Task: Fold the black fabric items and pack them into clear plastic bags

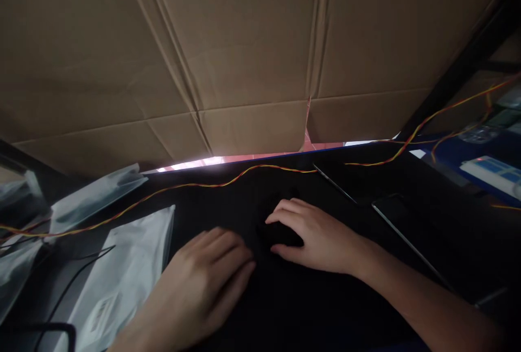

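Observation:
My right hand (297, 230) curves over a dark rounded object, apparently a black computer mouse (280, 233), with the thumb on its near side and the fingers over its far side. The mouse barely stands out from the black tabletop (293, 303). To the left, my left hand (211, 273) rests on the tabletop with its fingers bent and close together, the thumb alongside them. Nothing shows in it, though its underside is hidden. A clear plastic bag (130, 265) with a barcode label lies just left of that hand.
Brown cardboard (244, 42) stands along the back edge. A twisted red-and-yellow wire (228, 181) crosses the tabletop. Two dark flat devices, a farther one (336, 181) and a nearer one (401, 221), lie at right. Another plastic bag (95, 197) lies left. A white-and-blue box (492, 173) sits far right.

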The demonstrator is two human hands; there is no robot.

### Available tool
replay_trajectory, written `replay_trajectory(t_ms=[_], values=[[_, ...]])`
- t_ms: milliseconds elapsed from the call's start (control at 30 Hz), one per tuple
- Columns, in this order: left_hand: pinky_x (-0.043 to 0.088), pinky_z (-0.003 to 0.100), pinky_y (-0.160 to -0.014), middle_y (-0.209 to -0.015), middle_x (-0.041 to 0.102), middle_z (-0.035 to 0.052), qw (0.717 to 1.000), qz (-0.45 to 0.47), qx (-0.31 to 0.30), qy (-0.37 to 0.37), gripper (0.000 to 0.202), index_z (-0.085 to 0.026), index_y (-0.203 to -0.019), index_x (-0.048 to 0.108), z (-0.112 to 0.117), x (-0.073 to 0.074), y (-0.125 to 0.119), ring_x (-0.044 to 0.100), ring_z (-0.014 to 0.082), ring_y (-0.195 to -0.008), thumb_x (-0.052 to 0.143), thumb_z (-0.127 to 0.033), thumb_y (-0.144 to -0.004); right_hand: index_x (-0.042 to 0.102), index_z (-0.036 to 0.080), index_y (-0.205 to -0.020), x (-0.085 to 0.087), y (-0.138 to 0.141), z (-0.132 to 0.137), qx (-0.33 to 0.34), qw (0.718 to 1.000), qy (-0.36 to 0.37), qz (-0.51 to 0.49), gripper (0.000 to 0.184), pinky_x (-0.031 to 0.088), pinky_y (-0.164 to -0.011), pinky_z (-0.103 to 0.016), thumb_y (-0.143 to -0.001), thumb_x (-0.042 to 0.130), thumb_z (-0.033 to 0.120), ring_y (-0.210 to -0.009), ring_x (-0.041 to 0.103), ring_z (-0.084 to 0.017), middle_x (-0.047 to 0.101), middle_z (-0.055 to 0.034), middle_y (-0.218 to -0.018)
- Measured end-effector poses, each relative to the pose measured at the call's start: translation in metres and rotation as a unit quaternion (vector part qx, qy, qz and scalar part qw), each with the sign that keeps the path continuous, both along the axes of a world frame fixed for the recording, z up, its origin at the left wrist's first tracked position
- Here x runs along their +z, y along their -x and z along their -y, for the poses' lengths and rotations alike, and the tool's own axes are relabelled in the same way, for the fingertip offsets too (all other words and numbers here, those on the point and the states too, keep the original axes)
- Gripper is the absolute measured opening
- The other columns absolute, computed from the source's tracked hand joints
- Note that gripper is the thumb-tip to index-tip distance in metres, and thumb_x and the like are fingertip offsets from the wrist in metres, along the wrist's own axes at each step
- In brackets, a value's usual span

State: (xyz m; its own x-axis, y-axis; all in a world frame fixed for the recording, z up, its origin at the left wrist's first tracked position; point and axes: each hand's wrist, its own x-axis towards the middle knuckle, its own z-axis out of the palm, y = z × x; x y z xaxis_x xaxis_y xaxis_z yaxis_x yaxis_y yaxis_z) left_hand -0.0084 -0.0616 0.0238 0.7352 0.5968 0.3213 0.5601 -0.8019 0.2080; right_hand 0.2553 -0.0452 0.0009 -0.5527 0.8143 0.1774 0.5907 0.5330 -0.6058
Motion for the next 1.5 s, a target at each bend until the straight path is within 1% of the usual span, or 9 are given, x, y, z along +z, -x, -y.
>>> replay_trajectory(t_ms=[167, 367, 500, 600, 733, 900, 1133, 1267, 1500], values=[[0.049, 0.03, -0.071, -0.085, 0.064, 0.002, 0.987, 0.152, 0.015, 0.043, 0.023, -0.02, -0.091, 0.064, -0.055, -0.004, -0.016, 0.061, 0.0165, -0.079, 0.049, -0.02, -0.109, 0.062, 0.029, -0.124, -0.004, 0.004, -0.002, -0.046, 0.953, 0.112, -0.278, 0.03, 0.054, -0.103, -0.038, -0.096, 0.067, 0.019, -0.118, 0.067, -0.019, 0.068, -0.0016, -0.125], [0.05, 0.035, -0.084, -0.106, 0.061, 0.0058, 0.986, 0.164, -0.02, -0.019, 0.021, -0.021, -0.118, 0.055, -0.059, -0.026, -0.002, 0.06, 0.0218, -0.097, 0.062, -0.019, -0.098, 0.062, 0.029, -0.122, -0.016, -0.013, -0.024, -0.242, 0.869, 0.193, -0.386, 0.049, 0.056, -0.092, -0.044, -0.077, 0.055, 0.012, -0.114, 0.065, -0.025, 0.063, -0.0046, -0.121], [0.046, 0.041, -0.086, -0.113, 0.065, 0.0059, 0.995, -0.014, -0.074, 0.061, 0.017, -0.025, -0.118, 0.06, -0.059, -0.03, -0.004, 0.06, 0.025, -0.098, 0.062, -0.026, -0.101, 0.063, 0.029, -0.12, -0.012, -0.031, -0.034, -0.328, 0.895, -0.037, -0.3, 0.049, 0.048, -0.111, -0.051, -0.078, 0.053, 0.006, -0.131, 0.058, -0.027, 0.059, -0.0067, -0.131], [0.044, 0.043, -0.09, -0.121, 0.064, 0.0059, 0.99, -0.056, -0.067, 0.109, 0.021, -0.027, -0.12, 0.063, -0.062, -0.029, -0.006, 0.059, 0.0266, -0.105, 0.06, -0.023, -0.099, 0.068, 0.031, -0.12, -0.001, -0.034, -0.029, -0.223, 0.945, -0.165, -0.173, 0.032, 0.045, -0.115, -0.052, -0.093, 0.061, 0.015, -0.134, 0.055, -0.028, 0.057, -0.0072, -0.136], [0.04, 0.043, -0.09, -0.116, 0.063, 0.0044, 0.987, -0.064, -0.039, 0.145, 0.031, -0.025, -0.109, 0.064, -0.065, -0.021, 0.0, 0.056, 0.0266, -0.104, 0.057, -0.011, -0.083, 0.071, 0.032, -0.124, 0.003, -0.023, -0.018, -0.019, 0.996, -0.083, 0.029, 0.034, 0.048, -0.11, -0.055, -0.091, 0.08, 0.03, -0.131, 0.058, -0.032, 0.064, -0.0062, -0.14], [0.036, 0.044, -0.085, -0.098, 0.063, 0.0041, 0.983, -0.126, -0.005, 0.136, 0.011, -0.021, -0.082, 0.063, -0.072, -0.009, 0.014, 0.055, 0.0263, -0.094, 0.054, -0.014, -0.081, 0.064, 0.025, -0.103, 0.004, -0.026, -0.021, -0.078, 0.995, -0.017, -0.067, 0.015, 0.054, -0.085, -0.037, -0.093, 0.064, 0.014, -0.093, 0.067, -0.02, 0.07, -0.0007, -0.102], [0.034, 0.045, -0.082, -0.077, 0.064, 0.0045, 0.986, -0.156, 0.041, 0.049, 0.044, -0.021, -0.066, 0.065, -0.083, -0.012, 0.032, 0.056, 0.0247, -0.08, 0.053, -0.04, -0.103, 0.061, 0.032, -0.124, 0.006, -0.072, -0.035, -0.245, 0.966, -0.07, -0.048, 0.056, 0.052, -0.102, -0.053, -0.079, 0.052, 0.0, -0.123, 0.062, -0.031, 0.062, -0.0061, -0.127], [0.037, 0.042, -0.083, -0.08, 0.064, 0.0029, 0.991, -0.128, 0.014, 0.038, 0.037, -0.021, -0.071, 0.062, -0.08, -0.008, 0.026, 0.058, 0.0225, -0.081, 0.06, -0.041, -0.102, 0.07, 0.028, -0.106, 0.012, -0.056, -0.03, -0.159, 0.973, -0.163, -0.018, 0.037, 0.048, -0.107, -0.052, -0.089, 0.051, 0.002, -0.122, 0.061, -0.029, 0.064, -0.0064, -0.122], [0.042, 0.032, -0.072, -0.086, 0.066, 0.0013, 0.976, -0.105, -0.05, 0.183, 0.024, -0.022, -0.083, 0.064, -0.069, -0.005, 0.017, 0.063, 0.0199, -0.079, 0.071, -0.04, -0.097, 0.078, 0.026, -0.104, 0.013, -0.025, -0.015, 0.034, 0.995, -0.009, 0.089, 0.008, 0.05, -0.082, -0.038, -0.097, 0.076, 0.031, -0.084, 0.063, -0.019, 0.069, 0.001, -0.085]])
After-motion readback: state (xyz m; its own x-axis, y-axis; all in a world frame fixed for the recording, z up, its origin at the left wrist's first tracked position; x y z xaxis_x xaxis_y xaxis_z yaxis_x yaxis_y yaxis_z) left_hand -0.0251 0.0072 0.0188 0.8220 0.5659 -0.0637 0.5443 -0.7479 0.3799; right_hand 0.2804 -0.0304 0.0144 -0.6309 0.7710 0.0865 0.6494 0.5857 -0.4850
